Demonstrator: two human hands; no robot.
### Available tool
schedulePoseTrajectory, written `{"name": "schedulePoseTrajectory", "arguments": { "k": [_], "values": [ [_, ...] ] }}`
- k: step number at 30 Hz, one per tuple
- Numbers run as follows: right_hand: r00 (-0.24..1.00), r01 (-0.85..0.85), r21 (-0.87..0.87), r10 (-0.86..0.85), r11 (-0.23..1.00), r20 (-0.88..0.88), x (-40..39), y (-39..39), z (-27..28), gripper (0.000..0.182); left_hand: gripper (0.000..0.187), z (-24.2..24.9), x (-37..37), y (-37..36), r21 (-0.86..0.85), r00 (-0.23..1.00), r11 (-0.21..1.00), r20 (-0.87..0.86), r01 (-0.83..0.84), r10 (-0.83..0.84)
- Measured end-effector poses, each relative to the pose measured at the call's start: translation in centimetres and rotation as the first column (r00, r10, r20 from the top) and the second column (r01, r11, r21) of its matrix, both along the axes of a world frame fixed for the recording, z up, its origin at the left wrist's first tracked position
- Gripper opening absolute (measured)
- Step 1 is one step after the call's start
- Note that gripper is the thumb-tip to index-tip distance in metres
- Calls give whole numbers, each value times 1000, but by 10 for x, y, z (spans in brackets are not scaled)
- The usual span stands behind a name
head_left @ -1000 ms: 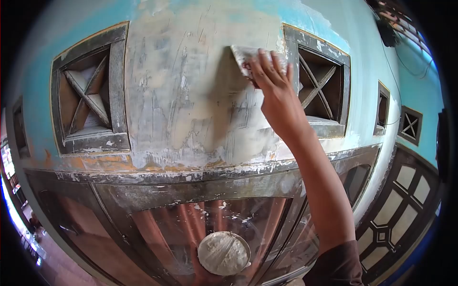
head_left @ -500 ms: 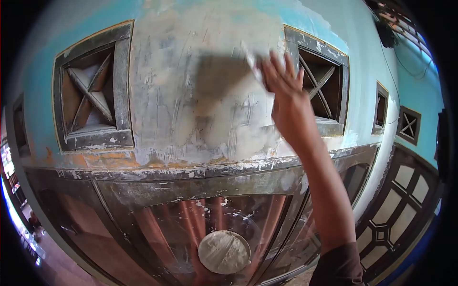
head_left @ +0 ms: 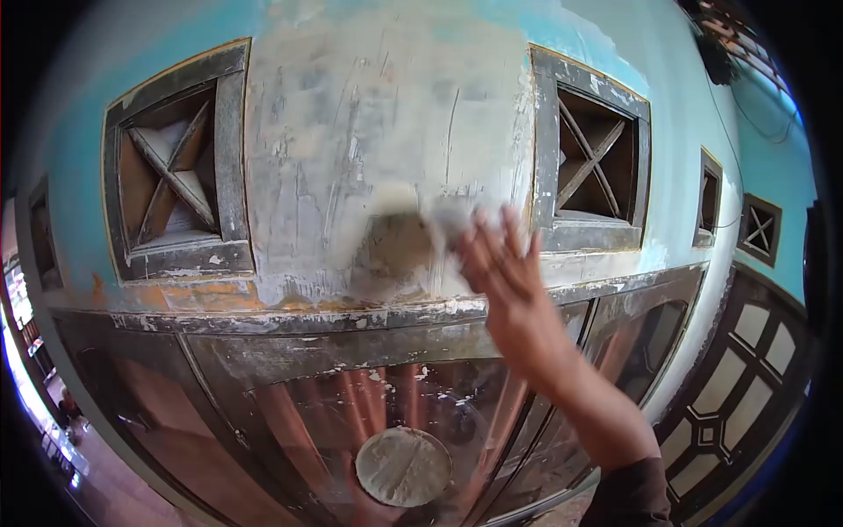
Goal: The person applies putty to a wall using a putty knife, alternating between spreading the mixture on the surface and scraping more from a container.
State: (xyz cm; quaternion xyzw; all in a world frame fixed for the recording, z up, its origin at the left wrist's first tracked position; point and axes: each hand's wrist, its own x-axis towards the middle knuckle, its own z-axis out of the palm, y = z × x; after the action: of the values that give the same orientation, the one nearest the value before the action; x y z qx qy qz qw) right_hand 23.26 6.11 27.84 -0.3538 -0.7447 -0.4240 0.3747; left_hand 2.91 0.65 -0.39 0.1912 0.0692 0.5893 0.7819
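Note:
My right hand [head_left: 505,277] is raised against the patchy, putty-smeared wall [head_left: 395,114], between two wooden vent frames. Its fingers are closed around a putty knife [head_left: 450,224], which motion blurs; a dark squarish patch to its left looks like a shadow. Low in the view is a round plate [head_left: 404,467] covered with pale grey putty. Part of my left hand [head_left: 369,505] shows at the plate's lower left edge, holding it from beneath; most of that hand is hidden.
Crossed wooden slats fill the left vent [head_left: 171,171] and the right vent [head_left: 597,154]. Below the wall runs a paint-spattered wooden ledge [head_left: 290,321] over glazed panels with reddish curtains [head_left: 351,400]. A panelled door [head_left: 729,404] stands at the right.
My right hand has swept down the wall with the putty knife, from between the upper parts of the vents to near their lower edges. The putty plate has shifted slightly down and left.

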Motion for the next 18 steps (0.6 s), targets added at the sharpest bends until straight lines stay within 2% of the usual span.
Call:
{"name": "schedulePoseTrajectory", "arguments": {
  "k": [1, 2, 3, 4, 7, 8, 9, 10, 11, 12, 13, 14, 15, 17, 18],
  "values": [
    [991, -62, 178, 82, 982, -109, -5, 0, 57, 73, 94, 5, 1, -3, -26, 988, 998, -144, -52, 48],
    [988, -59, 277, 95, 959, -120, -5, 9, 87, 68, 94, 2, 1, -3, -28, 988, 998, -146, -56, 52],
    [990, -54, 329, 93, 943, -105, -2, 23, 112, 67, 90, -4, 1, -1, -27, 1000, 1000, 7, 0, 0],
    [994, -33, 298, 63, 954, -92, 3, 39, 129, 70, 87, -8, 2, 1, -17, 986, 998, 159, 56, -53],
    [995, 20, 194, -2, 981, -95, 8, 69, 106, 73, 86, -8, 5, 2, 15, 974, 997, 213, 72, -73],
    [1000, -2, 190, 4, 982, -9, 11, 68, 79, 62, 86, -6, 2, 0, 15, 974, 997, 213, 73, -74],
    [998, 38, 117, -43, 992, 42, 11, 66, 51, 63, 87, -1, 1, -5, 5, 896, 987, 417, 163, -151],
    [990, 60, 61, -67, 996, 124, 13, 59, 19, 67, 89, 0, -1, -7, 17, 769, 968, 604, 252, -211],
    [987, 63, -33, -58, 997, 148, 12, 50, -10, 71, 89, -5, -5, -4, 19, 763, 968, 611, 251, -210],
    [992, -18, -96, 30, 995, 124, 15, 45, -35, 71, 89, -15, -12, 1, -28, 865, 979, 473, 204, -166],
    [991, -21, -93, 33, 995, 129, 18, 38, -37, 71, 89, -16, -16, 4, -64, 941, 987, 318, 147, -119],
    [991, 1, -100, 12, 995, 130, 20, 26, -34, 70, 89, -17, -17, 6, -57, 941, 988, 319, 142, -117],
    [991, 20, -106, -6, 994, 132, 20, 13, -27, 69, 89, -11, -17, 5, -108, 930, 982, 354, 152, -105],
    [997, -73, 70, 73, 995, 8, 15, 7, 30, 69, 89, -8, -15, 0, -173, 921, 972, 380, 160, -84],
    [994, -97, 155, 104, 983, -42, 13, 17, 62, 68, 89, -10, -11, -4, -85, 909, 982, 398, 168, -121]
  ]
}}
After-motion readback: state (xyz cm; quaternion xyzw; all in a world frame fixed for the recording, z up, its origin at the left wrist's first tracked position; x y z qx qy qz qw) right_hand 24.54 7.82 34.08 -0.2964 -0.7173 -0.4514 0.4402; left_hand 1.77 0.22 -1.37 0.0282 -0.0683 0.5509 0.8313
